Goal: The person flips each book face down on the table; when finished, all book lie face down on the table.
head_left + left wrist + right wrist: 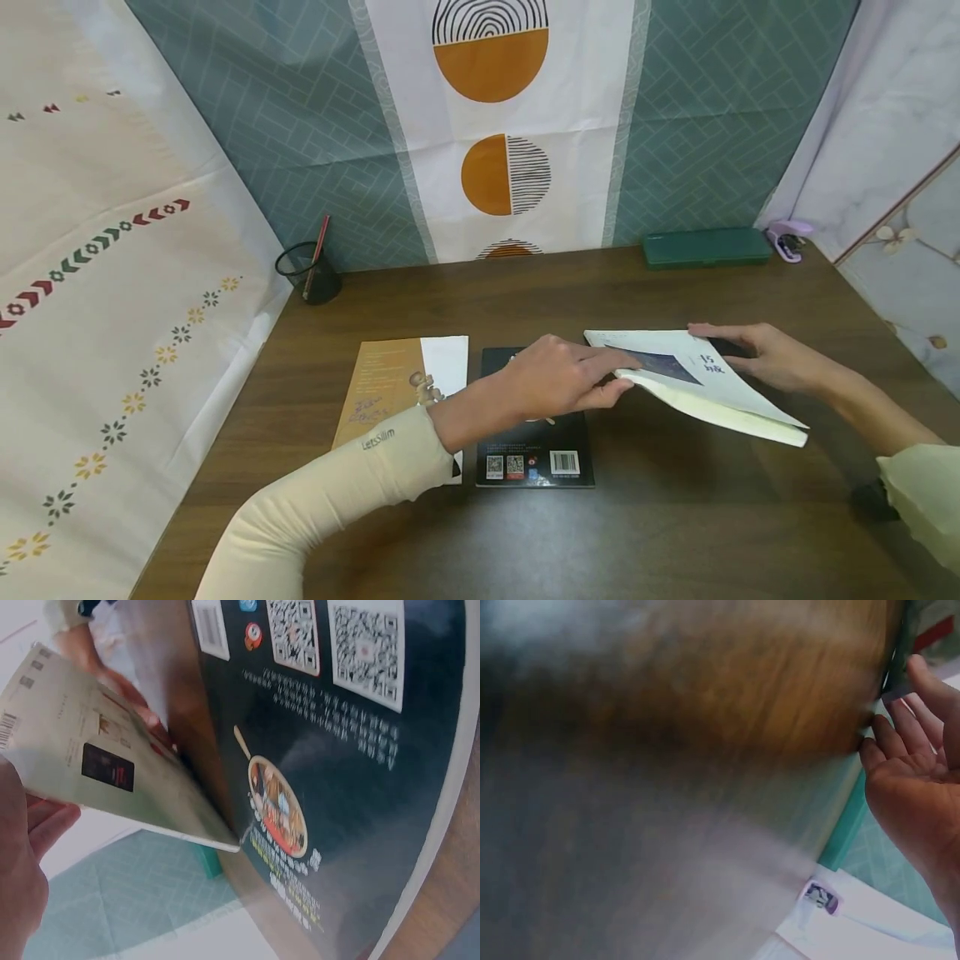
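A white paperback book (660, 346) with a dark picture and handwriting-like characters on its cover is held tilted above the table. My left hand (555, 379) pinches its left edge between thumb and fingers. At its far right edge is my right hand (765, 354), a finger at the corner and the thumb partly hidden beneath the book. The left wrist view shows the underside of the book (112, 761), with a barcode and a small dark panel. Below my left forearm lies a black book (536, 462), back cover up, partly covered by that hand.
An orange and white book (386, 375) lies to the left of the black one. At the table's back stand a mesh pen cup (322, 279) with a red pencil, a green case (705, 248) and a purple stapler (787, 237). Patterned cloth hangs behind the table (465, 308).
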Demonstrator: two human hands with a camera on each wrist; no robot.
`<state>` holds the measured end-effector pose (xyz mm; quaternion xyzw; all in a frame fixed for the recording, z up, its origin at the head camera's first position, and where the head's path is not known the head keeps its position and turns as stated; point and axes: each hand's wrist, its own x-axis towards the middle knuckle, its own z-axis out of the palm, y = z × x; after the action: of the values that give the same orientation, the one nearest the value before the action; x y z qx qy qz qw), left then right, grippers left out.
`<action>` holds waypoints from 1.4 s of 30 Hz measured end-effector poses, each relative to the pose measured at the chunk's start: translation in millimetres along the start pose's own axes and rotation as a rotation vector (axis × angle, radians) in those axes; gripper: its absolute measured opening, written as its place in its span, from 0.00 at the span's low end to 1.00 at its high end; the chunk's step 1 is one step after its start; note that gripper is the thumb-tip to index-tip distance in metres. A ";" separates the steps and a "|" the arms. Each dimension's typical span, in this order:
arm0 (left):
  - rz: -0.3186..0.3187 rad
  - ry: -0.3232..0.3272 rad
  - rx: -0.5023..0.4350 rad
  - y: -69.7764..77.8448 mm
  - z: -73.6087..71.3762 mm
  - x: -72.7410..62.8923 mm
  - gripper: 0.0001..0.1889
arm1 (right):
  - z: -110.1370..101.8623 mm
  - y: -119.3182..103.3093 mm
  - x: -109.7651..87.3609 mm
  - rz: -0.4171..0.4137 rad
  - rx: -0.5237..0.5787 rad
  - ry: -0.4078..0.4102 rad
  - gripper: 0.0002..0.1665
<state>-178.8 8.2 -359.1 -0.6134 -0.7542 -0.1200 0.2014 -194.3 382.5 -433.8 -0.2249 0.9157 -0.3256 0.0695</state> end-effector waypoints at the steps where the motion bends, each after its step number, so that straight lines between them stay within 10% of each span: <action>1: -0.011 0.007 -0.019 -1.9 -1.8 -0.4 0.17 | 0.2 0.4 -0.6 -0.005 0.005 0.006 0.30; 10: -0.001 0.093 -0.056 -16.0 -16.0 1.1 0.14 | 5.5 6.6 -2.1 -0.212 0.218 0.061 0.26; 24: -0.052 0.224 -0.237 -27.7 -37.6 4.7 0.13 | 7.8 -16.2 -3.1 0.074 0.053 0.179 0.18; 33: -0.220 0.260 -0.441 -31.4 -47.2 2.0 0.11 | 8.5 -25.6 -1.9 0.023 0.295 0.132 0.20; 42: -0.285 0.306 -0.473 -34.0 -54.8 -2.4 0.11 | 8.2 -33.2 -0.2 0.147 0.208 0.125 0.21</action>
<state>-203.0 -24.9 -309.2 -0.5060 -0.7446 -0.4102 0.1454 -179.7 355.1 -419.3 -0.1279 0.8937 -0.4260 0.0589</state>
